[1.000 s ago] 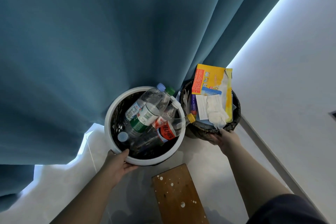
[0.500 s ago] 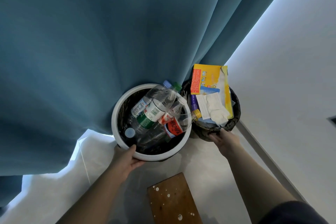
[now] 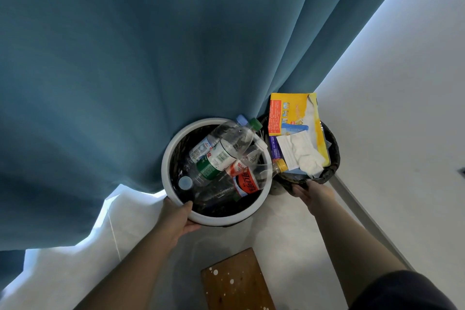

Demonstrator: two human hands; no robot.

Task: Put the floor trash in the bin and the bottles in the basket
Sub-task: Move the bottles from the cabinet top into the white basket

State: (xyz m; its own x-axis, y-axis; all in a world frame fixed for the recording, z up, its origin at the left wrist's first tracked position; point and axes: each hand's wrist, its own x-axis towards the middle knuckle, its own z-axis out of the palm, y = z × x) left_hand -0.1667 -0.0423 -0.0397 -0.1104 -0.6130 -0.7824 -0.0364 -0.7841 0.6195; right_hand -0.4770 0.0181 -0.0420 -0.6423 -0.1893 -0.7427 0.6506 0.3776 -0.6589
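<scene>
A round white-rimmed basket (image 3: 166, 158) stands on the floor against the curtain and holds several empty plastic bottles, among them a green-labelled bottle (image 3: 217, 160) and a red-labelled bottle (image 3: 245, 181). Touching its right side is a dark woven bin (image 3: 333, 156) stuffed with a yellow package (image 3: 292, 111) and crumpled white tissue (image 3: 308, 157). My left hand (image 3: 176, 219) grips the basket's near rim, thumb over the edge. My right hand (image 3: 314, 194) holds the bin's near rim; its fingertips are hidden under the edge.
A heavy blue curtain (image 3: 151, 58) hangs right behind both containers, with white sheer cloth (image 3: 75, 259) spilling onto the floor at the left. A white wall (image 3: 402, 108) closes the right side. A paint-spattered wooden board (image 3: 236, 282) lies on the floor near me.
Both containers, with my hands on their rims, have shifted a little to the right and away from the wooden board, closer to the wall corner.
</scene>
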